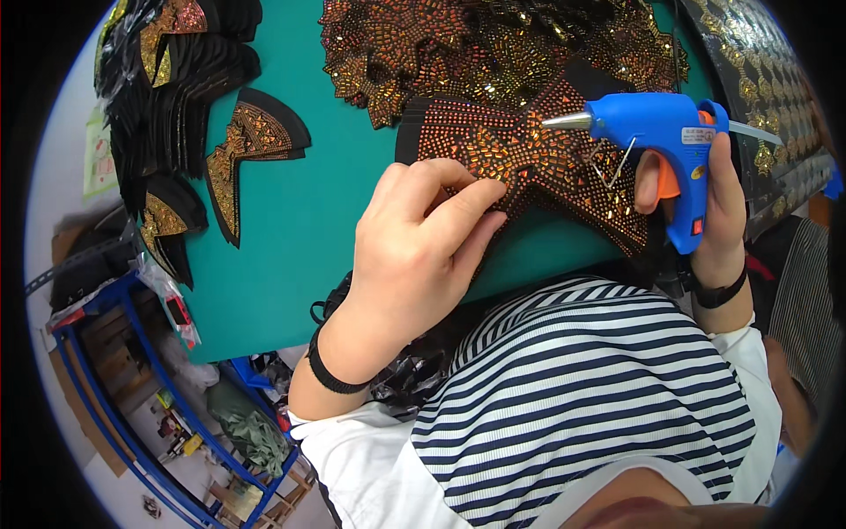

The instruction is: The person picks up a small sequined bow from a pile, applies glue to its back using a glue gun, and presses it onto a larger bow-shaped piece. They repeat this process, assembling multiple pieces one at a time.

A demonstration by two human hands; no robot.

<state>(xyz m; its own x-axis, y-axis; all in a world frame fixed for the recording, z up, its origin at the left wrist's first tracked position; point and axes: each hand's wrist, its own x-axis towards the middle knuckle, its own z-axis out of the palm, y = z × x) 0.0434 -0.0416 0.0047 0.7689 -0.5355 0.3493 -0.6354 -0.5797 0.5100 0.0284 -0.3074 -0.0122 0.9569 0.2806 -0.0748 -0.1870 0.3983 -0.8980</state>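
Note:
A blue hot glue gun (648, 115) is in my right hand (724, 198), its metal nozzle pointing left over a black piece studded with copper and gold beads (564, 176). An orange trigger shows beside my fingers, and a whitish glue stick sticks out of the gun's back. The studded piece lies on the green table (291, 291). My left hand (414, 242) rests over its left half, thumb and fingertips pinched together near its lower edge. What the fingertips hold, if anything, is too small to make out.
Many more studded pieces (397, 44) are heaped at the far side. At the left stand stacks of black and gold pieces (176, 115), with one curved piece (251, 132) apart. A dark sheet with gold motifs (758, 97) lies right. Blue-framed shelving (150, 379) stands below left.

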